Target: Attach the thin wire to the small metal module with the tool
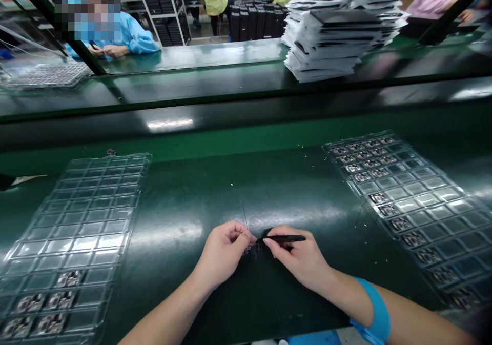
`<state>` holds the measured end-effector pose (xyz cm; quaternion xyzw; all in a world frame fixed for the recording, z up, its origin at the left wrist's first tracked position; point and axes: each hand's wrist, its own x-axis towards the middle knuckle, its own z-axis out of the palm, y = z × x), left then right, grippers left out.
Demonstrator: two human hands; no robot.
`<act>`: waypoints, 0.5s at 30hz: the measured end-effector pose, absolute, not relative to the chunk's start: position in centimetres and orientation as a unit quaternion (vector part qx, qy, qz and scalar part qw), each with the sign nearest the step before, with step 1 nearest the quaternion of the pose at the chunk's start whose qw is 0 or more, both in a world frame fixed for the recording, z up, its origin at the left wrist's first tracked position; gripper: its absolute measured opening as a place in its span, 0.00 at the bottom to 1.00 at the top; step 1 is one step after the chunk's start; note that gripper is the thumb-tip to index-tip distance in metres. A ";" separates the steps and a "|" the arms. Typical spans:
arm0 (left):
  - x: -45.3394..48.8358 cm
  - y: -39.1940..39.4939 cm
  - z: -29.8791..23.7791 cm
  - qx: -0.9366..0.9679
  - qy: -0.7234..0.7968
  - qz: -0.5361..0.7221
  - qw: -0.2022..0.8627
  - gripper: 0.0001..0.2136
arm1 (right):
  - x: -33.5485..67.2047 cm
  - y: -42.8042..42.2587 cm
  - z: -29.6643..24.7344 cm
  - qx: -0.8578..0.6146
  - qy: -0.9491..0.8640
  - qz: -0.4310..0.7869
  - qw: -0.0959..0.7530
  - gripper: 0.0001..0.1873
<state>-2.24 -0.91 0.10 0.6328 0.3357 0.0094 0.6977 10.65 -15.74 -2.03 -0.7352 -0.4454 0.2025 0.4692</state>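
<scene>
My left hand (226, 247) is closed in a pinch near the middle of the bench, gripping a small electronic module (247, 250) that the fingers largely cover. A thin dark wire (244, 212) rises from the fingertips. In my right hand (298, 255) is a pair of slim black tweezers (286, 239), held almost level, with the tip pointing left and meeting the left fingertips. Whether the tip grips anything is too small to tell. A blue wrist strap (371, 309) circles my right forearm.
To the left, a clear compartment tray (128, 181) carries several modules at its near end. The right-hand clear tray (430, 181) holds several more along its far and left cells. One loose module (111, 152) lies behind the left tray. Beyond stand stacked white packets (326, 53) and a blue-clad co-worker (134, 32).
</scene>
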 end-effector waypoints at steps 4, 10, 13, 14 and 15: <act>-2.1 -0.9 0.1 0.632 0.344 0.010 0.694 0.08 | 10.7 -15.7 -1.8 -0.735 -0.436 0.233 0.464 0.09; -2.0 -0.9 0.3 0.629 0.344 0.012 0.697 0.08 | 10.6 -15.7 -1.9 -0.744 -0.428 0.214 0.467 0.09; -2.1 -0.9 0.1 0.633 0.344 0.011 0.694 0.08 | 10.6 -15.7 -2.0 -0.742 -0.435 0.208 0.465 0.08; -2.1 -0.9 0.1 0.634 0.343 0.010 0.693 0.08 | 10.6 -15.7 -2.0 -0.741 -0.436 0.208 0.466 0.08; -2.1 -0.9 0.0 0.634 0.343 0.010 0.693 0.08 | 10.6 -15.7 -2.1 -0.740 -0.436 0.210 0.467 0.08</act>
